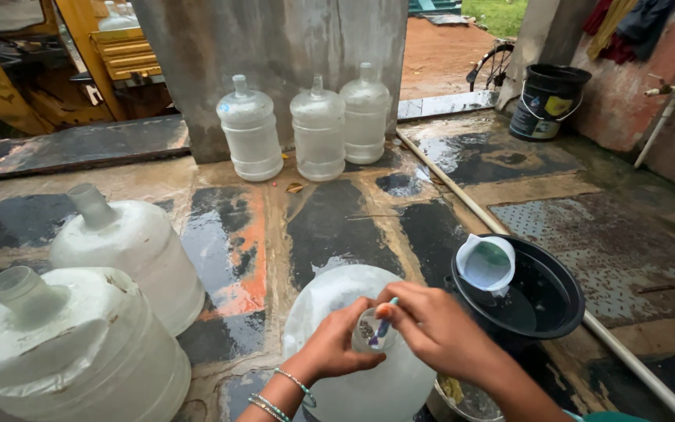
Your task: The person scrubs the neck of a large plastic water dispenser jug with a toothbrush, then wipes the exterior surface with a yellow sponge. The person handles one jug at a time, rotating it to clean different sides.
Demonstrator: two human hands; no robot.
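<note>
Wet stone paving (337, 227), patched black, grey and orange, forms an outdoor washing yard bounded by a concrete pillar (275, 47) at the back and a stained wall (666, 86) at right. Three clear water jars (318, 129) stand in a row against the pillar; two more jars (126, 258) stand at near left. A black bucket (548, 101) bearing a coloured label sits near the wall, beside a white tap pipe (658, 117). A long white pipe (478, 211) crosses the floor diagonally, leaving open paving in the middle. A black basin (541, 297) holding a white jug (486, 264) lies just right of the near jar (353, 359). The left hand (337, 344) is curled around this jar's neck (370, 330), fingers closed on it; the right hand (431, 328) pinches a small brush (383, 324) entering the mouth.
</note>
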